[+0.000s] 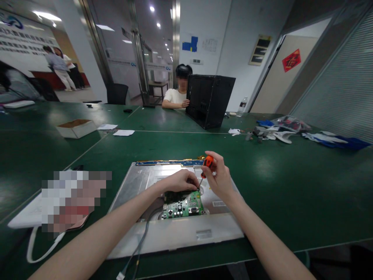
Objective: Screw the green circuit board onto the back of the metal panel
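A flat metal display panel [186, 232] lies in front of me with a green circuit board [183, 206] on it. My right hand [219, 175] is closed round the orange and black handle of a screwdriver [208, 161]. Its tip points down at the board's far right corner. Beside the tip, my left hand [182, 180] has its fingers bent together over the board's far edge; whether they pinch anything is hidden. Along the panel's far edge runs a narrow blue circuit strip [163, 163]. A grey cable [142, 241] trails from the board toward me, ending in a white connector [120, 275].
A blurred-out item with a white cable [30, 245] lies at the left. Farther off are an open cardboard box [76, 130], papers [124, 133] and a black computer case [208, 101], touched by a person [176, 95] across the table. Plastic bags [291, 123] lie at the right.
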Tool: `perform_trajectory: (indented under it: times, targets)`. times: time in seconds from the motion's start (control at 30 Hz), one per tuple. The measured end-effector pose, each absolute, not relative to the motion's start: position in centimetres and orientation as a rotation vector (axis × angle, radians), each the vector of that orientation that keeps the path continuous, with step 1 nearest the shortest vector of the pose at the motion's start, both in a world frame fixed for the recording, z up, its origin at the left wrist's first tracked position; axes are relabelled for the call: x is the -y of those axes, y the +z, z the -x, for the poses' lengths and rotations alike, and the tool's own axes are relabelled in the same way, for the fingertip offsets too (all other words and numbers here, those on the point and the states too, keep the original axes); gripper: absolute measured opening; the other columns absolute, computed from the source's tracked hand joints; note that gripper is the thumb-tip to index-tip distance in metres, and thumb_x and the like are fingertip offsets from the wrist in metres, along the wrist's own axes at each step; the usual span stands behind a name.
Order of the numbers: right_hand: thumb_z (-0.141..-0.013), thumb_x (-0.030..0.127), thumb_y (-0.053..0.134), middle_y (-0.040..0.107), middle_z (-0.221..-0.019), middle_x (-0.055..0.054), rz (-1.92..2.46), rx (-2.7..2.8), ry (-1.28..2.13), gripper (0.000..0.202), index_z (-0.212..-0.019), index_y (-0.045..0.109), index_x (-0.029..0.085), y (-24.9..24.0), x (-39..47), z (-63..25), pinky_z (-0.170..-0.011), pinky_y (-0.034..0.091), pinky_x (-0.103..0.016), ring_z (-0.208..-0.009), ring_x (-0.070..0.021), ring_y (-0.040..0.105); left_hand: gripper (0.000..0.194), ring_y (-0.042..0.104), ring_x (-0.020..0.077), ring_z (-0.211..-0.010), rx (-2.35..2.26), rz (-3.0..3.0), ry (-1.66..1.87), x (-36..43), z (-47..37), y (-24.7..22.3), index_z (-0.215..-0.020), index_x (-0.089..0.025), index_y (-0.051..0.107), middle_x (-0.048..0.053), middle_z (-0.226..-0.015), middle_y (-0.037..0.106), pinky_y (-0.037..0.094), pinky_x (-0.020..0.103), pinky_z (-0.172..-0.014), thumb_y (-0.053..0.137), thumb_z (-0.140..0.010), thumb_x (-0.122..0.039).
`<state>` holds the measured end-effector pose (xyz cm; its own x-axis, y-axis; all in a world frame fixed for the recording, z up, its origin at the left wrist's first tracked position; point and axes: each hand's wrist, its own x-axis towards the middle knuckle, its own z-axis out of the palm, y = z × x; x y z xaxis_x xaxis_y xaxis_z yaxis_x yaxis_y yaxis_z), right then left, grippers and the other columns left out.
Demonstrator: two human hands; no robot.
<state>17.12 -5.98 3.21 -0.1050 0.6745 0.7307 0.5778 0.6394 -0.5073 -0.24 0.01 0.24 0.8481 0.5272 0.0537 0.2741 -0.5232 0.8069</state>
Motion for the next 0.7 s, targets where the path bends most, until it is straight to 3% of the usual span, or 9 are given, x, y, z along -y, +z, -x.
perform_trajectory:
  times: [0.3,0.7]
  targets:
    - [-0.089,0.028,0.048,0.056,-0.082,-0.001,0.983,1.823,0.152,0.042,-0.130,0.038,0.025,3.73,6.59,-16.97,-0.053,0.043,-0.024,-0.055,-0.0107,0.051,0.010,0.060,0.0130,-0.069,-0.591,-2.157,0.365,0.08,0.20,0.50,-0.083,-0.013,0.071,0.001,-0.074,0.068,0.044,0.021,-0.066,0.065,-0.075,-0.017]
    - [-0.084,0.025,0.054,0.053,-0.070,0.004,0.997,1.811,0.086,0.047,-0.128,0.038,0.024,3.69,6.40,-16.65,-0.046,0.037,-0.021,-0.049,-0.0086,0.047,0.012,0.061,0.0131,-0.071,-0.571,-2.163,0.348,-0.03,0.17,0.43,-0.085,-0.013,0.070,0.001,-0.077,0.070,0.044,0.022,-0.069,0.063,-0.075,-0.015]
